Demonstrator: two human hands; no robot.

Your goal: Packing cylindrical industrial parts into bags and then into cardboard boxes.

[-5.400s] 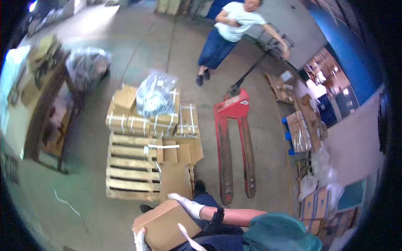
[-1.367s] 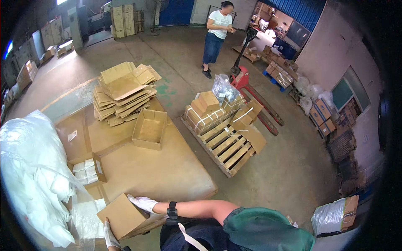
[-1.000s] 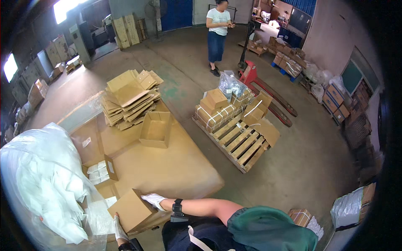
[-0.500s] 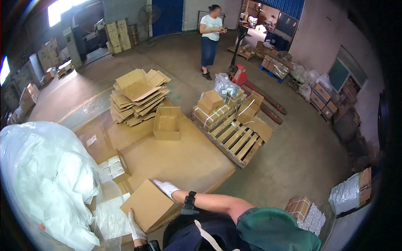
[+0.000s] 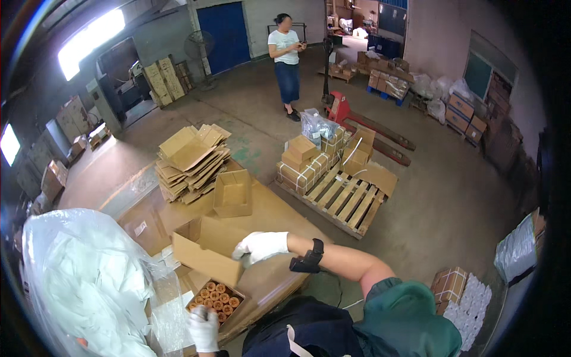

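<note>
My right hand (image 5: 262, 247), in a white glove, grips the right end of an open cardboard box (image 5: 205, 260), which is tilted above the table. Below it, a smaller open carton holds several round copper-coloured parts (image 5: 217, 298) in rows. My gloved left hand (image 5: 204, 330) is at that carton's near left corner, fingers slightly apart and nothing visible in them. Whether its fingertips touch the carton I cannot tell.
A big clear plastic bag of white material (image 5: 89, 279) fills the left. Flattened cartons (image 5: 190, 160) and an empty open box (image 5: 232, 193) occupy the table's far side. Beyond are a loaded wooden pallet (image 5: 342, 199), a red pallet jack (image 5: 340, 110) and a standing person (image 5: 285, 65).
The box has left its place over the copper-coloured parts and moved farther away with my right hand, uncovering them. My left hand has come off the box. The view has shifted.
</note>
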